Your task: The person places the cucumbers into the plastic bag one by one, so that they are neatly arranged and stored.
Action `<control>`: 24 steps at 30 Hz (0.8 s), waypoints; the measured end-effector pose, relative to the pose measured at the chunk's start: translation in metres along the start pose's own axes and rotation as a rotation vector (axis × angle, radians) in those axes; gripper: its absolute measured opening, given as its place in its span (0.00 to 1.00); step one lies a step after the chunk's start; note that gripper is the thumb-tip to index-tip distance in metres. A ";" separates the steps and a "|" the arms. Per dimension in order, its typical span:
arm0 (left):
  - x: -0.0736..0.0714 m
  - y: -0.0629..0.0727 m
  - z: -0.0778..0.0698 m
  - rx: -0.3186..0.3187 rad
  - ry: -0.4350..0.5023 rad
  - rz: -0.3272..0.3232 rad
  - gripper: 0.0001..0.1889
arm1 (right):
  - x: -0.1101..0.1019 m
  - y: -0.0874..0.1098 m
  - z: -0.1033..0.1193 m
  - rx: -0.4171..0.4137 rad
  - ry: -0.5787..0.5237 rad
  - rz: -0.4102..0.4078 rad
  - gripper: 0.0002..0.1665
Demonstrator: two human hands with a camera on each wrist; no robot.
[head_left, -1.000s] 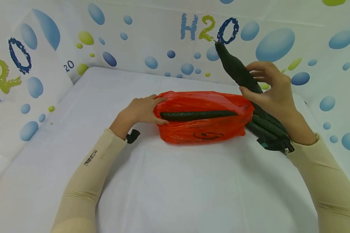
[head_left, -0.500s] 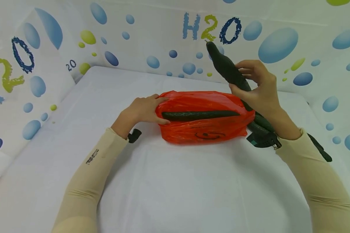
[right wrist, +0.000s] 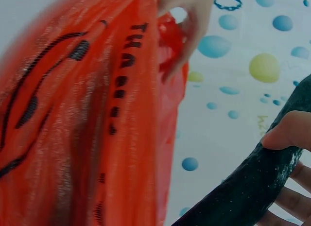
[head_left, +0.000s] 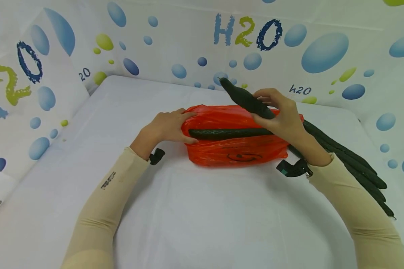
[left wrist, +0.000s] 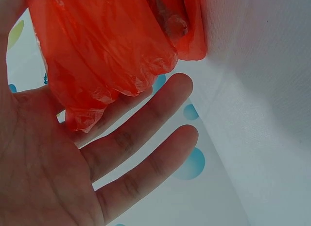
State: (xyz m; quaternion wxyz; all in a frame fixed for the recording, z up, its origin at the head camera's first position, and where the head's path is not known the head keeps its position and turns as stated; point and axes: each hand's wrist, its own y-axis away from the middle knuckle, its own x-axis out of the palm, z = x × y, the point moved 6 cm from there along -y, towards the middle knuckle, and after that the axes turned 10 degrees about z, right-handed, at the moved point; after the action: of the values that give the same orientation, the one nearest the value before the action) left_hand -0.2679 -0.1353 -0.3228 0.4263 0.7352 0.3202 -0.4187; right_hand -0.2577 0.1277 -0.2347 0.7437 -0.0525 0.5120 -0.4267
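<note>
A red plastic bag (head_left: 235, 151) lies in the middle of the table with its slit-like mouth facing up, and one long dark green cucumber (head_left: 229, 133) shows inside. My left hand (head_left: 170, 127) is at the bag's left end, thumb and fingers spread along the mouth's edges. In the left wrist view, straight fingers (left wrist: 146, 163) lie beside the gathered plastic. My right hand (head_left: 279, 116) grips another cucumber (head_left: 240, 96) between thumb and fingers, above the bag's right half. This cucumber tilts, its narrow stem end pointing up and left.
Several more cucumbers (head_left: 353, 158) lie side by side on the white table (head_left: 222, 216), right of the bag and partly under the right forearm. Behind stands a white backdrop (head_left: 175, 41) printed with blue and green bubbles.
My right hand has carried its cucumber left and then lower, away from the others at the right and over the bag. My left hand stays at the bag's left end.
</note>
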 end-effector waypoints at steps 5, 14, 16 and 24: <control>-0.001 0.000 0.000 0.003 0.005 -0.004 0.50 | 0.011 0.002 -0.004 0.038 -0.002 0.087 0.28; 0.000 0.004 0.003 -0.016 -0.019 -0.001 0.50 | 0.032 0.003 -0.016 0.045 -0.051 0.270 0.26; -0.001 0.005 0.003 -0.020 -0.021 -0.005 0.50 | 0.035 0.002 -0.019 0.046 -0.058 0.307 0.26; -0.002 0.002 -0.002 0.002 -0.031 0.006 0.50 | 0.042 0.003 -0.026 0.071 -0.057 0.451 0.28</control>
State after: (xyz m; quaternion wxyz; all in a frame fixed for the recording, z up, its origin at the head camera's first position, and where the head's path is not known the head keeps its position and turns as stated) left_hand -0.2662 -0.1350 -0.3198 0.4319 0.7299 0.3111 -0.4290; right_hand -0.2723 0.1099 -0.2791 0.8357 0.0773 0.4742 -0.2659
